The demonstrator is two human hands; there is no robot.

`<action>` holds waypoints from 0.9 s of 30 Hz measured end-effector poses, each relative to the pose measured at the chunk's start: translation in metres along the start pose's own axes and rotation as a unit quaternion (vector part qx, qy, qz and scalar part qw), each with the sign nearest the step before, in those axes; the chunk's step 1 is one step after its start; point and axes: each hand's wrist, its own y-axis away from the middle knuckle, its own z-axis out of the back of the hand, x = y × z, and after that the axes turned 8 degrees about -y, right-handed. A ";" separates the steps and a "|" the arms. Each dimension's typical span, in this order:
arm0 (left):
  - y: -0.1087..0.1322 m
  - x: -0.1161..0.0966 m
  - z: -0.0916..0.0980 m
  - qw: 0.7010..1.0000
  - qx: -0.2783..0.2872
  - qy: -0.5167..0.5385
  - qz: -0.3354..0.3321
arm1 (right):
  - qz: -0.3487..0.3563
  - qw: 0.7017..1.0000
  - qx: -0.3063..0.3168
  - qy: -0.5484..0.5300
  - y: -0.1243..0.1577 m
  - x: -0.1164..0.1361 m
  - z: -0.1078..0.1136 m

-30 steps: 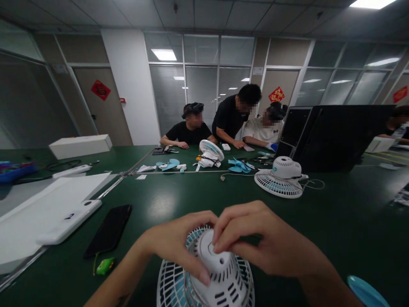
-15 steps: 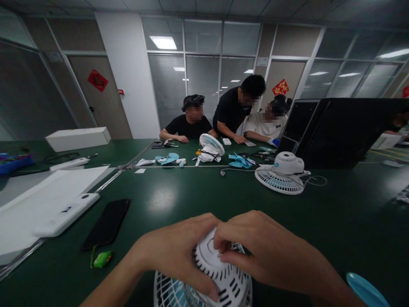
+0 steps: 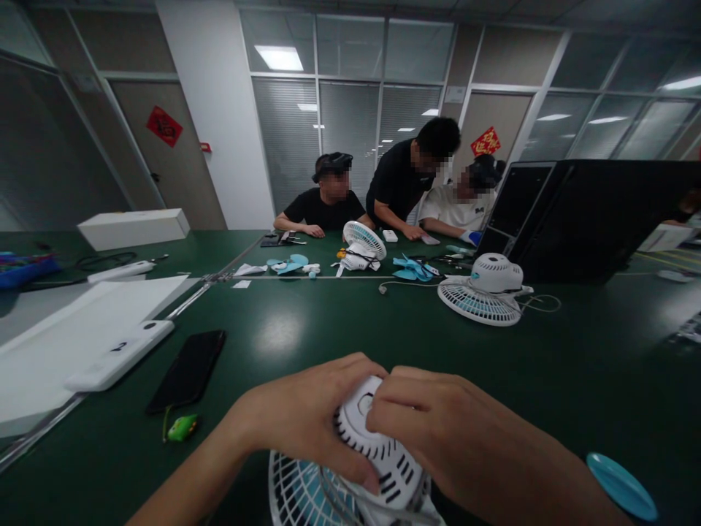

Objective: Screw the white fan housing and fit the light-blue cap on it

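A white fan point(image 3: 391, 478) sits on the green worktop point(image 3: 328, 321) right in front of the person, at the lower middle of the view, with both hands on it and its lowest part cut off by the frame. Its front grille point(image 3: 288, 486) is turned down toward the worktop, and its slotted motor housing rises from it, so the rounded back end point(image 3: 355, 409) points upward; the long axis runs up from the grille through the housing, and in the view it slants toward the far side and a little left, though its exact tilt is hard to judge. The left hand point(image 3: 309, 409) is partly open and curved around the housing, thumb along the near side, the other fingers largely hidden behind it, and has hold of the fan. The right hand point(image 3: 432, 420) is closed up, fingers bent down at the back end; its fingertips are hidden, so whether they pinch anything cannot be told. A light-blue oval piece point(image 3: 621, 486) lies just beside the right forearm, while a black phone point(image 3: 189, 369) and a green charm point(image 3: 182, 428) lie left of the fan. Farther off, a second fan point(image 3: 482, 301) also rests grille down, housing up
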 end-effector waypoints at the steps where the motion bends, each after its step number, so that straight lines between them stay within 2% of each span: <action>1: 0.000 0.000 0.000 1.000 -0.001 -0.002 0.000 | -0.002 1.000 0.001 0.004 0.001 -0.001 -0.001; 5: 0.000 0.002 -0.001 1.000 0.000 0.003 -0.003 | -0.031 0.999 -0.005 0.015 0.004 -0.001 -0.003; 12: -0.001 -0.002 0.003 1.000 0.013 0.018 0.010 | -0.024 0.999 0.008 0.030 0.001 0.009 -0.001; 17: -0.001 -0.004 0.003 1.000 0.020 0.010 0.021 | -0.067 0.993 0.044 0.083 0.007 0.018 0.001; 27: -0.001 -0.007 0.001 0.999 0.011 -0.008 0.034 | -0.038 0.995 -0.032 0.085 0.009 0.022 -0.004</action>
